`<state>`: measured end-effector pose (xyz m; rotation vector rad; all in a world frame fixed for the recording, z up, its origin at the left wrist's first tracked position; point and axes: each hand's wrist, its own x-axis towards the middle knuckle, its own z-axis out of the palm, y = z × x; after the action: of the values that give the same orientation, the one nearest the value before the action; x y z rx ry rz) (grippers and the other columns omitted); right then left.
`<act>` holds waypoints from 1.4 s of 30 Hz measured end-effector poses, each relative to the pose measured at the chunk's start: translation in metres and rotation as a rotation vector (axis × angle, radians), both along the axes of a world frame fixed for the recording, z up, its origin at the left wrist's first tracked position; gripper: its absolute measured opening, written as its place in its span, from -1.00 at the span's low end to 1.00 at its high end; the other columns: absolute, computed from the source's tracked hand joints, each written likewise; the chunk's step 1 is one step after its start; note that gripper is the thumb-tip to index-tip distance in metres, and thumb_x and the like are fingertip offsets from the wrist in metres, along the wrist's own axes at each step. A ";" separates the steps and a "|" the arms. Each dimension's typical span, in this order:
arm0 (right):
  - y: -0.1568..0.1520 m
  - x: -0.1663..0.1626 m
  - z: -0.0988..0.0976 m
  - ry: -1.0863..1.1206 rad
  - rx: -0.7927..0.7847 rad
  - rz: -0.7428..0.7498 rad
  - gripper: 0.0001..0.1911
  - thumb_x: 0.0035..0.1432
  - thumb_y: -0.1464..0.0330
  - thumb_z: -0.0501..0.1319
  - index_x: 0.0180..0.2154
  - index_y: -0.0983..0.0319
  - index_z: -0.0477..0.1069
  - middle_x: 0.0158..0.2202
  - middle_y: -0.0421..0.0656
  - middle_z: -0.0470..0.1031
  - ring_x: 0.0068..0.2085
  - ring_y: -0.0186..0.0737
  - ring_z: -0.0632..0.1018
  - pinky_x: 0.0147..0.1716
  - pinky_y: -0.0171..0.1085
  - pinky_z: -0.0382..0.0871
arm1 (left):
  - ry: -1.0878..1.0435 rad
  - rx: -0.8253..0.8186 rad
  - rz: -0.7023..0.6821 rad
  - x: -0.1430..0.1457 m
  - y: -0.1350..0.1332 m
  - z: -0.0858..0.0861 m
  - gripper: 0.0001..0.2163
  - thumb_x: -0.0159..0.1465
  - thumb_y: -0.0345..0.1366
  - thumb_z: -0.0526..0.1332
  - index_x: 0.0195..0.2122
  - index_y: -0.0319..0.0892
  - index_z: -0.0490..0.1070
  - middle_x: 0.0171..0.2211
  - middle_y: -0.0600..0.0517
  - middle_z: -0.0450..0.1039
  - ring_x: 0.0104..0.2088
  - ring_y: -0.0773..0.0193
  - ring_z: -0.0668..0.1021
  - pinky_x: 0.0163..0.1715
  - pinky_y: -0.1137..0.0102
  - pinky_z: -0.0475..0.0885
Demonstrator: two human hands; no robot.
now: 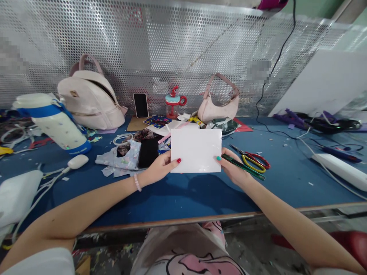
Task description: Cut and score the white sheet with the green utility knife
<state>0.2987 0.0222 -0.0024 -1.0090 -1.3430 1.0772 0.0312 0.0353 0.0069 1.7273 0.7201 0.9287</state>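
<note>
A plain white rectangular card [196,149] is held up over the front of the blue table, its broad face towards me. My left hand [159,168] pinches its lower left edge, thumb in front and fingers hidden behind. On the opposite side my right hand [235,172] grips the lower right edge the same way. A long green tool [246,168], perhaps a craft knife, runs along the right hand; I cannot tell whether it is held or lies on the table. Scissors [254,160] with red and yellow handles lie just beyond it. Patterned fabric pieces [122,158] lie left of the card.
A tilted white bottle [54,122], a backpack [88,99], a phone [141,105], a red-handled cup [172,103] and a small handbag [219,105] line the back. White power strips [341,170] and cables lie on both sides. A perforated metal panel [172,46] closes the rear.
</note>
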 end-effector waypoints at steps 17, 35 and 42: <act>0.002 -0.001 -0.001 -0.034 -0.093 0.041 -0.53 -0.07 -0.02 0.33 -0.56 0.18 0.22 -0.58 -0.30 0.17 -0.52 -0.35 0.24 -0.57 -0.33 0.12 | -0.226 -0.114 0.170 0.002 0.010 -0.009 -0.24 0.18 -0.14 0.30 0.31 -0.15 -0.10 0.00 -0.12 0.41 -0.16 0.19 0.54 -0.25 0.40 0.47; 0.002 0.000 0.000 0.044 -0.140 -0.002 -0.61 -0.08 0.05 0.33 -0.56 0.16 0.27 -0.56 -0.23 0.31 -0.48 -0.25 0.37 -0.53 -0.26 0.29 | -0.173 -0.090 0.146 0.003 0.010 -0.013 -0.24 0.21 -0.17 0.26 0.32 -0.17 -0.15 -0.10 -0.11 0.45 -0.20 0.20 0.54 -0.30 0.43 0.48; 0.000 0.003 0.006 -0.005 -0.082 0.076 -0.75 -0.06 0.20 0.28 -0.56 0.18 0.30 -0.59 -0.28 0.23 -0.53 -0.34 0.26 -0.54 -0.31 0.16 | -0.157 -0.020 0.176 0.002 0.006 -0.012 -0.30 0.22 -0.15 0.26 0.29 -0.17 -0.08 -0.08 -0.13 0.43 -0.17 0.18 0.54 -0.28 0.41 0.48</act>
<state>0.3013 0.0218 0.0039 -1.0281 -1.3596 1.1954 0.0334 0.0416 -0.0047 1.5717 0.7833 1.1610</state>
